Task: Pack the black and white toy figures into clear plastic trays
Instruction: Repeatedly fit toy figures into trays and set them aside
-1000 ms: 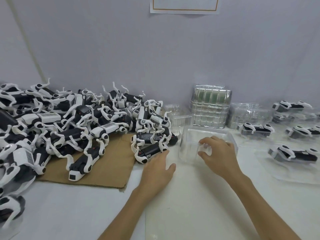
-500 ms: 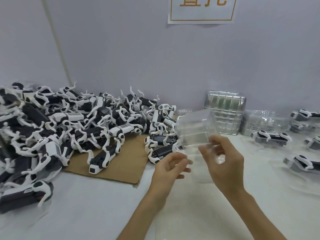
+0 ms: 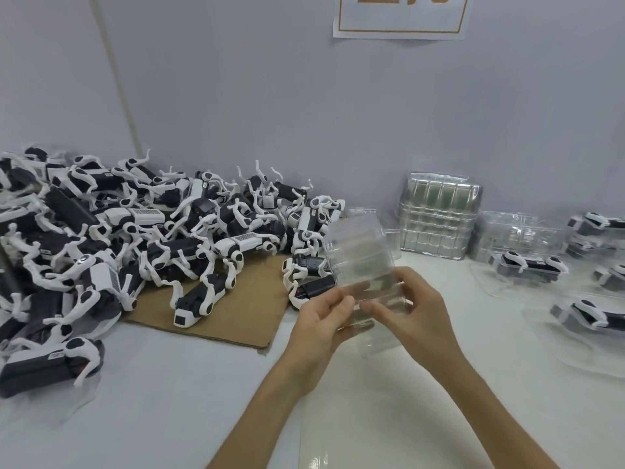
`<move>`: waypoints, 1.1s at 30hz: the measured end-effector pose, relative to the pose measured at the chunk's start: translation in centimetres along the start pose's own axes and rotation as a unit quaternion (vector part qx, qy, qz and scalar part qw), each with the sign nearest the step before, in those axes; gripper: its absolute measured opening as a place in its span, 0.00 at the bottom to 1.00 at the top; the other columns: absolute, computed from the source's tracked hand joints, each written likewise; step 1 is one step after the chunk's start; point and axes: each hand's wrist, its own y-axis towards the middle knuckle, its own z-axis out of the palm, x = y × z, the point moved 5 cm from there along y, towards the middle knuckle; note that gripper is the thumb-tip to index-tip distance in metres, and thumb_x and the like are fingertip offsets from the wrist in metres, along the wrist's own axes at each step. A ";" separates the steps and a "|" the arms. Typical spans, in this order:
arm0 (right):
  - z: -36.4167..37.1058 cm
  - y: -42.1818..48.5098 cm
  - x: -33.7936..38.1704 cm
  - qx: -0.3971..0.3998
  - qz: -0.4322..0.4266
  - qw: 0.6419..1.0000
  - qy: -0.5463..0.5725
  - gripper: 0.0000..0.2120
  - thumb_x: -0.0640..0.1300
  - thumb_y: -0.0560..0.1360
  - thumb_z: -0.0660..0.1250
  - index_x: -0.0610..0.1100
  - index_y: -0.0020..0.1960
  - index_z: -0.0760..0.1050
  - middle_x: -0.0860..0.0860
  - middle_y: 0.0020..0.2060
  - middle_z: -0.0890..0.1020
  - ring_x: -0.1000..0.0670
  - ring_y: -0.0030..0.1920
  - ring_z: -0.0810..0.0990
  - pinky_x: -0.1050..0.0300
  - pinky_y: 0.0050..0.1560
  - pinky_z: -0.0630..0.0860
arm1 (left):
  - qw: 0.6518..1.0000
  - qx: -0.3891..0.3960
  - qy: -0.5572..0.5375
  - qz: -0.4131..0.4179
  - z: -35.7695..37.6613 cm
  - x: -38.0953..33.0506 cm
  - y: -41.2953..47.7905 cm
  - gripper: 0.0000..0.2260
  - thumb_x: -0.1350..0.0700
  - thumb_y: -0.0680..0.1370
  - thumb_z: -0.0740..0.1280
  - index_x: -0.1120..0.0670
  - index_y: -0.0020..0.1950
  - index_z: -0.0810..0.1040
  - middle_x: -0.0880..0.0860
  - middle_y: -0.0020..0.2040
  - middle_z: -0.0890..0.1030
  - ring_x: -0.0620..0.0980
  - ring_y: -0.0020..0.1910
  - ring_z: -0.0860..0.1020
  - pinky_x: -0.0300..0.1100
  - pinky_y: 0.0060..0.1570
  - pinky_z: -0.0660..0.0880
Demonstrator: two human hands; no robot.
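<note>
Both hands are up over the white worktop [image 3: 152, 401] with a clear tray [image 3: 358, 252] between them, tipped up on end. The left hand [image 3: 324, 319] pinches its near edge, and the right hand [image 3: 412, 309] grips it from the other side. Off to the left a big heap of black and white toy figures [image 3: 135, 238] sprawls over a sheet of cardboard [image 3: 236, 319], a stack of trays [image 3: 439, 218] stands against the wall, and packed figures [image 3: 527, 265] lie in trays on the right.

Left hand [image 3: 319, 321] beside right hand [image 3: 414, 313], fingers [image 3: 376, 308] in pinch
</note>
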 end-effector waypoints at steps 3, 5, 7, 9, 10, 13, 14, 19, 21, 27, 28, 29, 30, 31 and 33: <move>-0.1 0.0 -0.2 0.009 0.011 1.000 0.025 0.14 0.39 0.66 0.81 0.50 0.47 0.80 0.51 0.41 0.85 0.50 0.42 0.85 0.56 0.41 0.81 | 0.999 -0.034 0.029 0.015 -0.1 0.0 0.0 0.10 0.62 0.81 0.63 0.56 0.56 0.83 0.59 0.54 0.85 0.56 0.56 0.83 0.44 0.50 0.80; -0.1 0.0 -0.1 0.017 0.015 0.999 0.034 0.13 0.38 0.67 0.80 0.49 0.46 0.81 0.51 0.40 0.85 0.50 0.42 0.85 0.56 0.40 0.81 | 0.997 -0.060 0.041 0.027 -0.4 0.1 0.1 0.11 0.64 0.81 0.65 0.53 0.50 0.86 0.59 0.51 0.86 0.55 0.53 0.84 0.44 0.47 0.81; -0.1 0.1 0.0 0.026 0.021 0.998 0.049 0.12 0.37 0.67 0.79 0.47 0.47 0.82 0.50 0.40 0.85 0.49 0.42 0.85 0.55 0.40 0.81 | 0.996 -0.076 0.044 0.035 -0.5 0.0 0.1 0.12 0.65 0.79 0.66 0.52 0.46 0.87 0.58 0.49 0.86 0.54 0.49 0.85 0.43 0.44 0.81; -0.4 0.3 0.0 0.030 0.022 0.997 0.067 0.11 0.36 0.68 0.78 0.45 0.47 0.82 0.49 0.40 0.85 0.49 0.41 0.84 0.58 0.39 0.80 | 0.995 -0.082 0.042 0.041 -0.5 0.0 0.2 0.09 0.63 0.77 0.69 0.51 0.45 0.87 0.57 0.48 0.86 0.53 0.48 0.85 0.42 0.42 0.81; -0.6 0.4 0.0 0.028 0.020 0.997 0.075 0.11 0.35 0.68 0.78 0.45 0.48 0.82 0.49 0.40 0.85 0.49 0.40 0.84 0.59 0.39 0.80 | 0.995 -0.081 0.036 0.041 -0.5 -0.1 0.3 0.07 0.61 0.75 0.71 0.51 0.46 0.87 0.58 0.48 0.86 0.54 0.48 0.85 0.42 0.41 0.81; -1.4 0.7 0.1 0.021 0.020 0.994 0.107 0.11 0.39 0.68 0.78 0.47 0.48 0.84 0.48 0.42 0.85 0.48 0.39 0.83 0.59 0.39 0.80 | 0.997 -0.072 0.010 0.035 -0.5 0.1 0.4 0.08 0.56 0.72 0.71 0.55 0.48 0.86 0.59 0.50 0.86 0.59 0.50 0.85 0.44 0.43 0.82; -1.7 0.8 0.0 0.015 0.025 0.992 0.120 0.11 0.41 0.67 0.77 0.49 0.48 0.84 0.49 0.42 0.85 0.48 0.39 0.83 0.59 0.39 0.80 | 0.997 -0.074 0.007 0.033 -0.6 0.1 0.4 0.09 0.55 0.72 0.71 0.56 0.49 0.86 0.59 0.51 0.86 0.60 0.50 0.85 0.44 0.42 0.82; -6.5 1.5 -2.3 -0.161 0.086 0.966 0.184 0.08 0.40 0.70 0.74 0.46 0.49 0.82 0.54 0.36 0.83 0.54 0.34 0.81 0.61 0.36 0.81 | 0.987 -0.140 -0.067 0.050 -3.4 -1.8 0.3 0.07 0.58 0.73 0.67 0.58 0.48 0.81 0.56 0.44 0.86 0.52 0.39 0.86 0.40 0.34 0.81; -8.9 1.4 -2.8 -0.223 0.075 0.965 0.113 0.09 0.37 0.73 0.73 0.48 0.50 0.80 0.57 0.37 0.83 0.57 0.35 0.80 0.63 0.39 0.80 | 0.974 -0.166 -0.149 0.049 -4.6 -2.3 0.2 0.07 0.58 0.73 0.67 0.57 0.49 0.81 0.54 0.42 0.86 0.48 0.37 0.85 0.38 0.32 0.80; -10.0 1.3 -3.0 -0.213 -0.025 0.921 -0.324 0.18 0.33 0.69 0.75 0.48 0.55 0.82 0.56 0.47 0.79 0.48 0.50 0.80 0.48 0.64 0.66 | 0.958 -0.189 -0.217 -0.002 -5.2 -1.5 0.2 0.07 0.54 0.73 0.67 0.52 0.42 0.85 0.49 0.40 0.86 0.43 0.35 0.84 0.35 0.31 0.79; -9.7 1.3 -3.4 -0.198 -0.024 0.910 -0.364 0.19 0.32 0.68 0.75 0.48 0.55 0.83 0.56 0.48 0.80 0.47 0.53 0.80 0.51 0.65 0.60 | 0.957 -0.187 -0.220 -0.007 -5.1 -1.5 0.2 0.08 0.54 0.73 0.67 0.50 0.40 0.86 0.48 0.40 0.86 0.43 0.35 0.84 0.35 0.31 0.79; -9.4 1.3 -4.1 -0.176 -0.010 0.904 -0.389 0.19 0.31 0.68 0.75 0.49 0.55 0.83 0.54 0.49 0.82 0.46 0.55 0.79 0.55 0.64 0.56 | 0.956 -0.185 -0.225 -0.011 -5.0 -1.5 0.1 0.08 0.53 0.73 0.68 0.49 0.39 0.87 0.48 0.41 0.86 0.42 0.35 0.84 0.35 0.31 0.79; -9.1 1.3 -4.9 -0.147 0.011 0.903 -0.404 0.20 0.31 0.69 0.74 0.50 0.55 0.83 0.53 0.51 0.83 0.45 0.58 0.79 0.56 0.64 0.54 | 0.955 -0.185 -0.232 -0.015 -5.0 -1.4 0.1 0.08 0.53 0.73 0.68 0.49 0.39 0.87 0.48 0.41 0.85 0.42 0.35 0.83 0.35 0.32 0.79; -8.7 1.3 -5.7 -0.114 0.036 0.903 -0.414 0.20 0.31 0.70 0.74 0.50 0.56 0.82 0.51 0.54 0.83 0.46 0.62 0.78 0.55 0.67 0.53 | 0.953 -0.186 -0.239 -0.020 -5.1 -1.3 0.1 0.07 0.54 0.73 0.68 0.50 0.40 0.86 0.48 0.41 0.85 0.43 0.35 0.83 0.35 0.32 0.79; -8.2 1.4 -7.0 -0.078 0.076 0.901 -0.421 0.23 0.31 0.71 0.72 0.48 0.62 0.80 0.48 0.61 0.80 0.45 0.68 0.74 0.49 0.72 0.52 | 0.949 -0.187 -0.252 -0.036 -5.1 -1.1 0.0 0.06 0.55 0.74 0.68 0.51 0.41 0.85 0.48 0.41 0.85 0.44 0.35 0.83 0.37 0.34 0.79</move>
